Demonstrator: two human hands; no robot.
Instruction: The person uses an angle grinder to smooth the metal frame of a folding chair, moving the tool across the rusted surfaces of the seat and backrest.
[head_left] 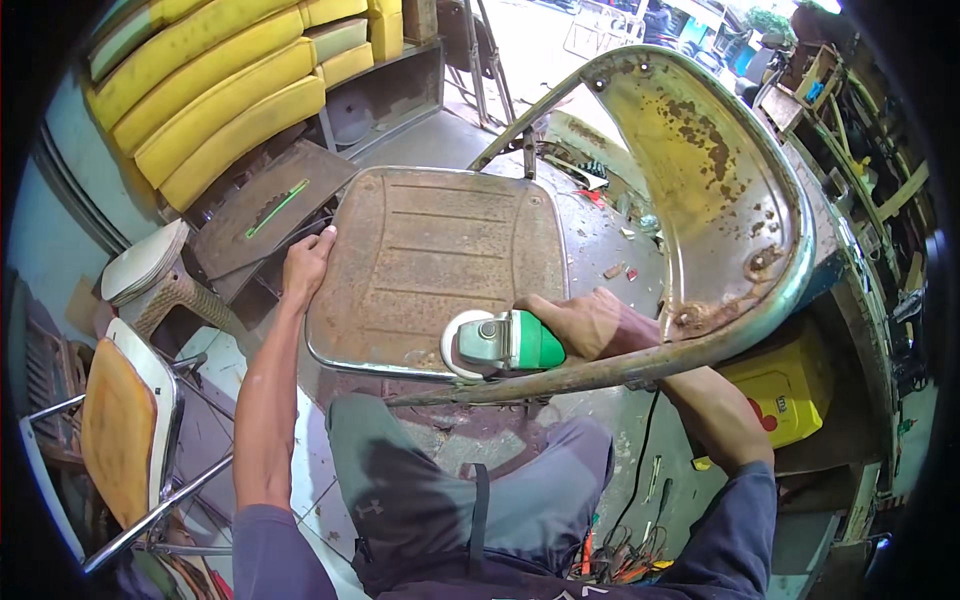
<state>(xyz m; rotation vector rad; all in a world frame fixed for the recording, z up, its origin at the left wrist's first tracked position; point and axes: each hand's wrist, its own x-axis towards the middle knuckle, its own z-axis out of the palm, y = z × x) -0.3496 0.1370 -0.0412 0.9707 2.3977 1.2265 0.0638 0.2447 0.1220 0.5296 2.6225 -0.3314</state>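
In front of me lies a rusty metal folding chair, its brown ribbed seat (450,240) facing up. Its curved backrest (700,180), with flaking yellowish paint and rust patches, rises on the right. My left hand (308,268) grips the seat's left edge, thumb along the rim and fingers partly hidden. My right hand (595,322) is closed around a green angle grinder (538,342), reaching in behind the chair's lower frame tube. The grinder's pale round disc (458,345) lies over the seat's near right part; I cannot tell whether it touches.
Yellow cushions (220,110) are stacked at the far left. A folding chair with a worn tan seat (118,430) stands at the near left. At the right are a yellow container (785,395) and a cluttered bench. A black cord (640,470) and tools lie on the floor.
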